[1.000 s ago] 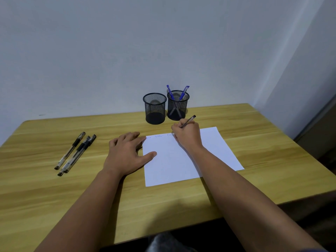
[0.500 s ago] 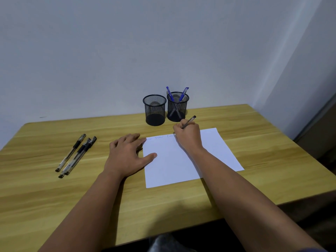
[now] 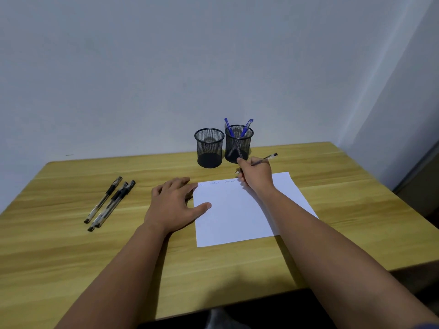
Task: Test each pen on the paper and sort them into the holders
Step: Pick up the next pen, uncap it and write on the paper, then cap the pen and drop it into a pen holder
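Two mesh holders stand by the wall: the left holder (image 3: 209, 148) shows no pens, the right holder (image 3: 238, 144) has two blue pens (image 3: 245, 128). Beside them, the right hand (image 3: 256, 173) pinches a pen (image 3: 266, 159) at the paper's (image 3: 240, 214) top edge; the left hand (image 3: 174, 203) lies spread, pressing the sheet, and three black pens (image 3: 108, 204) lie on the desk (image 3: 71, 245) well apart.

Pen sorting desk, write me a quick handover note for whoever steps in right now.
Right hand grips a black pen, tip at the paper's top edge, beside three faint scribbles.
Left hand rests flat on the paper's left edge, steadying it.
Right holder has two blue pens; left holder looks empty.
Three black pens lie on the desk, far left.
Done: two blue pens sorted.
Left: finish testing the held pen, drop it in a holder, then test and sort the other three.
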Demonstrator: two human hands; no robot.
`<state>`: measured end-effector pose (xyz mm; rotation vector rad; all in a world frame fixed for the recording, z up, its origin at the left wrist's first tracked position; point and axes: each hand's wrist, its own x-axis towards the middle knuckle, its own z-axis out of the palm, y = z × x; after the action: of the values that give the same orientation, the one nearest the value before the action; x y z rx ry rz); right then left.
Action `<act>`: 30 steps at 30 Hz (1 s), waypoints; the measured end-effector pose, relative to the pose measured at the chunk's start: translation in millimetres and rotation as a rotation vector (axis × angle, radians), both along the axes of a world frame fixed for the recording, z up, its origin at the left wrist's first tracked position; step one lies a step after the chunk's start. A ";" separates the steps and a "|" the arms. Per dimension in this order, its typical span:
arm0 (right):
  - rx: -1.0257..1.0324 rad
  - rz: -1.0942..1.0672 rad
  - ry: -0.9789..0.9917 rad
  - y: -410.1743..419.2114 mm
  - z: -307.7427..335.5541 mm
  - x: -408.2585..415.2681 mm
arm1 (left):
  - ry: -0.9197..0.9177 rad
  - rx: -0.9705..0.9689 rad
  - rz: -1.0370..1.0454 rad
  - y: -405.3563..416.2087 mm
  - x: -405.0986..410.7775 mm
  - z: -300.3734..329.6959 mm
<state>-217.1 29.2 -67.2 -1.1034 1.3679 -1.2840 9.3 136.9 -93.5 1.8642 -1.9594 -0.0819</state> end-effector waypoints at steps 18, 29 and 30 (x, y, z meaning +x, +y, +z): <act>-0.003 0.378 0.057 71.6 42.7 -14.0 | 0.115 -0.016 0.107 32.2 14.8 22.0; -0.004 0.519 -0.037 120.6 67.0 -8.1 | 0.489 -0.057 0.033 62.1 -17.0 74.2; -0.013 0.519 -0.040 123.8 69.7 -7.9 | 0.503 -0.062 0.016 63.9 -18.3 79.0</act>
<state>-225.0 153.0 2.5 -1.3247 0.9546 -0.9269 -9.0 200.8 -14.5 1.6220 -1.5796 -0.4357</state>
